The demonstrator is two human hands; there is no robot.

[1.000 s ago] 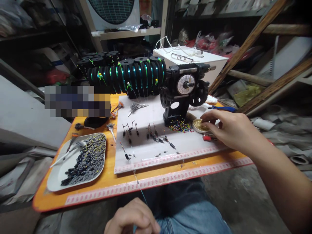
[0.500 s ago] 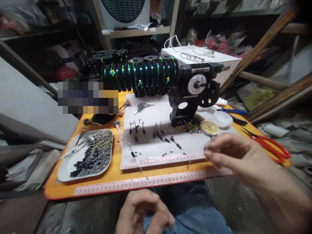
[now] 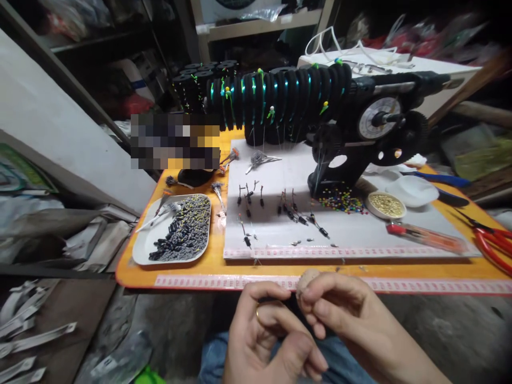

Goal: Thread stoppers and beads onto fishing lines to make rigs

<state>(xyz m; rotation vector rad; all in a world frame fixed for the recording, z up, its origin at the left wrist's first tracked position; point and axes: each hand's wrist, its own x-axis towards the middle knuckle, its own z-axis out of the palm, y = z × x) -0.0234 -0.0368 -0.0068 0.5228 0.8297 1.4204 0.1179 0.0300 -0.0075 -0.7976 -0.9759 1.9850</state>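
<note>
My left hand point(image 3: 276, 336) is at the bottom centre with curled fingers, a ring on one; whatever it pinches is too small to make out. Beside it, my right hand point(image 3: 340, 304) has thumb and forefinger pressed together at the table's front edge, and its contents are hidden. Beyond both hands lies a white board point(image 3: 272, 229) with small black pieces on wires point(image 3: 290, 212) standing or lying on it. Over the board stretches a black roller point(image 3: 276, 98) wound with shiny blue-green line and carrying coloured pins.
A white tray point(image 3: 138, 250) of dark and grey pieces stands left. Right are coloured beads point(image 3: 344, 202), a dish of gold beads point(image 3: 386, 205), a red cutter point(image 3: 428, 237), red-handled scissors point(image 3: 490, 248) and blue-handled pliers point(image 3: 442, 178). A geared stand point(image 3: 340, 160) supports the roller.
My right hand has moved left and down from the board's right side to beside my left hand, uncovering the red cutter. The view has shifted.
</note>
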